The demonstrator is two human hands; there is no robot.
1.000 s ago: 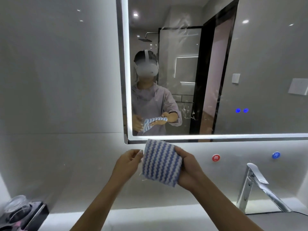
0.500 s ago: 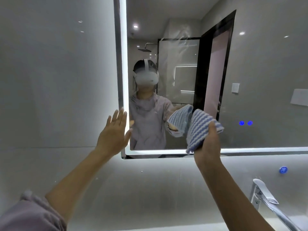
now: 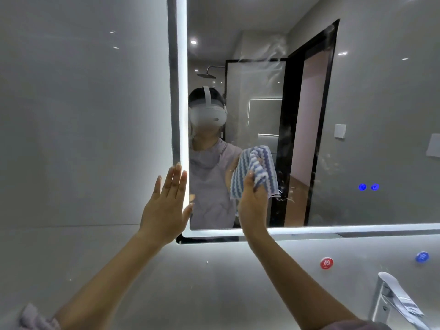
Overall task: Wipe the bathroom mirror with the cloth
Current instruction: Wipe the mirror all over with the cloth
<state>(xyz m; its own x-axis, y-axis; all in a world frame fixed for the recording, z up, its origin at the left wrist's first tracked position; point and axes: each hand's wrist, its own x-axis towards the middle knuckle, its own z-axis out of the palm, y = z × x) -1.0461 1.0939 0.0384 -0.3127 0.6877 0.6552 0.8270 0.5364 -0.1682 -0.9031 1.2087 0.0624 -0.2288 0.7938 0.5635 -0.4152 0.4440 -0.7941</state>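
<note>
Grips cloth [image 3: 256,172] in right hand [image 3: 252,203] low-left on the mirror [image 3: 357,91], with streaked glass up and rightward; rests flat left hand [image 3: 164,210] on its edge.

Glossy grey wall tiles [image 3: 83,139], chrome tap [image 3: 392,298] lower right, red sticker [image 3: 326,263], blue sticker [image 3: 422,257] above it

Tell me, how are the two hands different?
The left hand is flat, fingers straight, and holds nothing; the right hand curls round the striped cloth. The left hand sits at the lit left edge of the mirror; the right hand is further in, over the glass. Both are raised to the mirror.
</note>
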